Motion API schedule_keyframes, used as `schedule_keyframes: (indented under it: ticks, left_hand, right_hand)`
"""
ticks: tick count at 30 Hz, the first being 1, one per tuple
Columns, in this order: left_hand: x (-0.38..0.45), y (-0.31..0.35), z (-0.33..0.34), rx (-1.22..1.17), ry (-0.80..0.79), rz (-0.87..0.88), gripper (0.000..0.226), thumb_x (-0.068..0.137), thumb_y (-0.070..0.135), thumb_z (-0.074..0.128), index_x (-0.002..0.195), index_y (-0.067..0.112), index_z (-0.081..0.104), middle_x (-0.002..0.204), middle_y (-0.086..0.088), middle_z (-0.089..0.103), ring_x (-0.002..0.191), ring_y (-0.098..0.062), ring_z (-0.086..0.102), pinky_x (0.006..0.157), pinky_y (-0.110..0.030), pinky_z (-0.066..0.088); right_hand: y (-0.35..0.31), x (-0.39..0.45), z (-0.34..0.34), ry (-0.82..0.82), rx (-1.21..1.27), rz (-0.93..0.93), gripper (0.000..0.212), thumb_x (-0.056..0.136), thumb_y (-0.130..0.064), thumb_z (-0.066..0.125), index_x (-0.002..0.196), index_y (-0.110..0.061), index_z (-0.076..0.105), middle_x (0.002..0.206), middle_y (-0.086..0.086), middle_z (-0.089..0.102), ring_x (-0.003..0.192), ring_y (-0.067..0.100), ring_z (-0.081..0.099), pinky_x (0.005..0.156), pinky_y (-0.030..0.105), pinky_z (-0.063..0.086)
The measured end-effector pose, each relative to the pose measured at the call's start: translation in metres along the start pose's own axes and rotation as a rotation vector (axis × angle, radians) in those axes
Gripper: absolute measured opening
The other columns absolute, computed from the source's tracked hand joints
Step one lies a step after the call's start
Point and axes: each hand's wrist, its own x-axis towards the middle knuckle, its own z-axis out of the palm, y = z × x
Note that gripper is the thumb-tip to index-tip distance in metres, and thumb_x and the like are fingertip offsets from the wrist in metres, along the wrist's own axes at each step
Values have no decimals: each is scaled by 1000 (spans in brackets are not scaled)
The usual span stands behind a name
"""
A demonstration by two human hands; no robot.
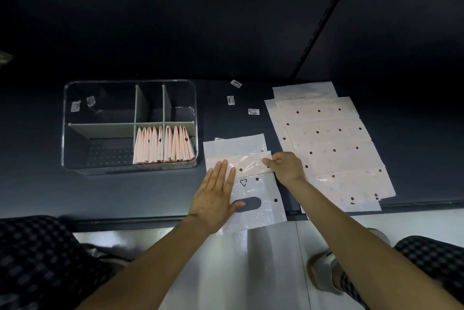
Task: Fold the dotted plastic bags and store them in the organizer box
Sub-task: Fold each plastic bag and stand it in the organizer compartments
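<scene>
Beside the box [129, 125], a bag [247, 179] mid-fold on the table [140, 191].
Left hand [216, 196] lies flat, fingers straight, pinning the bag; right hand [286, 166] pinches the folded flap's right end. Best keep the flat hand firm and crease the flap evenly before folding again.

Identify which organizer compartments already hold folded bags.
The two front right compartments of the organizer box hold folded bags; the others hold none.

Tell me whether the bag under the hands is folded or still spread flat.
Partly folded. The bag has a pink band doubled over its middle; the left hand presses flat on it, the right hand pinches the fold's end. Its handle end lies spread.
</scene>
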Motion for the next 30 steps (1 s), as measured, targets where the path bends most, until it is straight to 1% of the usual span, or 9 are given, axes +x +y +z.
schedule_keyframes:
  ticks: [2,4,6,8,10,13,21,26,30]
  left_hand:
    - [-1,-2,1,1,4,8,80,91,65,11,138,14,-31,150,-14,-32,135,-25,-34,115,-38,-16]
    - [-1,-2,1,4,9,12,81,91,65,11,138,15,-31,150,-15,-31,137,-26,-32,116,-39,-15]
    - [-1,-1,0,2,12,7,81,91,65,11,140,14,-29,150,-16,-31,139,-28,-30,116,-39,-14]
    - [-2,0,0,3,18,9,81,91,64,9,141,13,-27,148,-16,-33,138,-28,-31,116,-39,-16]
    - [-3,0,-1,-9,24,18,79,92,64,8,141,13,-28,146,-14,-36,137,-26,-33,116,-39,-16]
    - [-3,0,0,-32,25,30,76,96,58,11,142,13,-28,149,-12,-35,137,-25,-33,117,-39,-14]
    - [2,-12,8,6,14,69,81,92,64,11,144,14,-25,150,-14,-32,138,-26,-32,117,-39,-14]
    - [1,-16,11,-41,39,89,81,92,64,15,144,16,-25,151,-12,-33,137,-24,-34,114,-35,-18]
    - [1,-19,9,-103,70,106,77,94,61,19,149,18,-14,154,-8,-27,137,-19,-32,112,-31,-21]
  right_hand:
    - [-1,-4,0,23,56,9,37,88,-32,63,58,-13,49,60,1,51,66,19,48,61,27,35]
    - [-3,-16,3,178,35,-54,18,89,-30,62,87,-12,63,84,4,64,82,20,54,68,27,40]
    - [-6,-32,9,339,-70,-294,31,92,-28,57,119,-12,57,118,6,60,107,21,53,86,30,44]
    - [-13,-45,19,216,-153,-557,45,97,-30,47,139,-14,41,145,4,42,133,19,38,110,29,29]
    - [-20,-54,35,-35,-269,-718,53,101,-34,34,149,-17,20,157,-2,16,145,10,11,117,22,3]
    - [-19,-53,54,-220,-336,-729,60,101,-42,23,150,-17,-1,158,-4,-4,143,3,-10,116,21,-10]
    - [21,-38,32,-160,-449,-536,65,99,-49,17,148,-20,-14,154,-10,-20,141,3,-19,116,24,-12]
    - [22,-25,5,-60,-431,-510,54,101,-38,32,149,-16,21,157,-2,19,144,14,15,118,27,8]
    - [-3,-6,-7,-20,-383,-452,43,92,-34,56,131,-19,49,131,4,50,122,22,41,102,30,31]
